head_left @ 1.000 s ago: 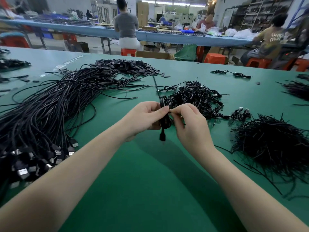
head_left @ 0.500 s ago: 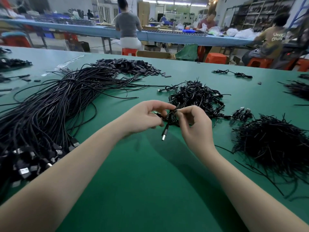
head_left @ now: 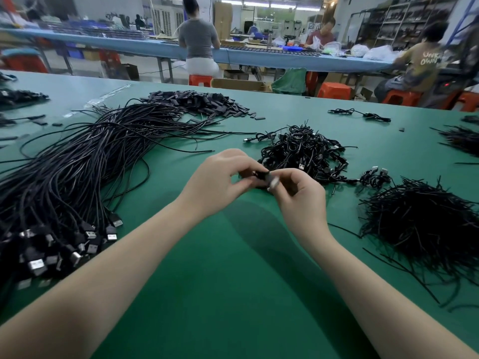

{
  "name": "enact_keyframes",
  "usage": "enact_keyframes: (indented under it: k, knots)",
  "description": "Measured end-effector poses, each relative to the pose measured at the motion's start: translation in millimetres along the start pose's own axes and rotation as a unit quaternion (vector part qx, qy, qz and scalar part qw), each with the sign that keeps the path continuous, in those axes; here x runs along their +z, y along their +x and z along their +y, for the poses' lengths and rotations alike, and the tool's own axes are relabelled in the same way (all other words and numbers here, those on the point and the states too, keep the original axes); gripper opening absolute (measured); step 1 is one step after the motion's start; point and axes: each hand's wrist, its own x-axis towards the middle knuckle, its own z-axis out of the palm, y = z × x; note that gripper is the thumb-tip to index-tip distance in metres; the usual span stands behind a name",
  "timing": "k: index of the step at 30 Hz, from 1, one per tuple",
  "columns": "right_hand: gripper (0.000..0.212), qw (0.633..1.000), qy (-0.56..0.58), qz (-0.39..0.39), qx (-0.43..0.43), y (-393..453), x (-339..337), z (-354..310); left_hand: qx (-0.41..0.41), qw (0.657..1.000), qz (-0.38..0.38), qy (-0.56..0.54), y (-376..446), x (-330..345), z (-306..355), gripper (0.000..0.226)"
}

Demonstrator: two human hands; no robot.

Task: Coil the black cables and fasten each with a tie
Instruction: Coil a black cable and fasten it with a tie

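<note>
My arms were bare from the lower edge of the view up to the wrists, with no sleeve showing. My left hand (head_left: 220, 182) and my right hand (head_left: 302, 200) wore no gloves. The fingernails that showed were short and plain, though blurred at the tips.

Lighting bright, even, from overhead strip lights (head_left: 261, 1) at far ceiling. Soft double shadow on green table (head_left: 233, 294) just below grip, under both forearms. Motion blur on silver connector (head_left: 273, 182) at fingertips. Background workers soft. Wide-angle bowing at frame edges; left cable bundle (head_left: 64, 182) smeared toward corner.
</note>
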Motion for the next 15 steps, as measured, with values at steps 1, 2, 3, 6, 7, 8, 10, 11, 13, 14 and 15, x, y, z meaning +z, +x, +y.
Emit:
enact_keyframes:
  k: [1, 2, 3, 6, 7, 8, 10, 11, 13, 14, 15]
  knots:
    - [0.024, 1.000, -0.009, 0.000, -0.003, -1, 1, 0, -0.012, 1.000, 0.016, 0.000, 0, 2, 1, 0.014]
    - [0.019, 1.000, -0.019, 0.001, -0.010, -1, 2, -1, -0.029, 0.999, 0.026, -0.011, -1, 5, 2, 0.017]
    - [0.014, 0.999, -0.029, 0.004, -0.019, -1, 2, -2, -0.053, 0.998, 0.025, -0.033, -1, 7, 3, 0.018]
    - [0.010, 0.999, -0.045, 0.009, -0.025, 0, 2, -4, -0.117, 0.988, -0.001, -0.102, -3, 10, 4, 0.021]
    - [0.012, 0.999, -0.041, 0.005, -0.021, 0, 2, -4, -0.120, 0.987, -0.001, -0.105, -3, 10, 3, 0.023]
    - [0.014, 0.999, -0.030, -0.003, -0.012, -1, 2, -5, -0.119, 0.987, 0.000, -0.106, -4, 11, 3, 0.023]
    - [0.016, 1.000, 0.002, -0.021, 0.007, -1, 1, -6, -0.128, 0.986, 0.003, -0.106, -4, 11, 2, 0.025]
    - [0.016, 1.000, 0.008, -0.026, 0.009, -2, 1, -6, -0.139, 0.984, 0.002, -0.108, -3, 11, 3, 0.026]
    - [0.012, 0.999, -0.023, -0.021, -0.013, -2, 1, -6, -0.176, 0.974, -0.006, -0.141, -2, 10, 6, 0.019]
    - [0.009, 0.998, -0.048, -0.016, -0.034, -2, 1, -6, -0.201, 0.964, -0.015, -0.171, -1, 10, 8, 0.013]
    - [0.007, 0.996, -0.071, -0.007, -0.058, -3, 2, -7, -0.230, 0.950, -0.024, -0.207, 0, 10, 11, 0.018]
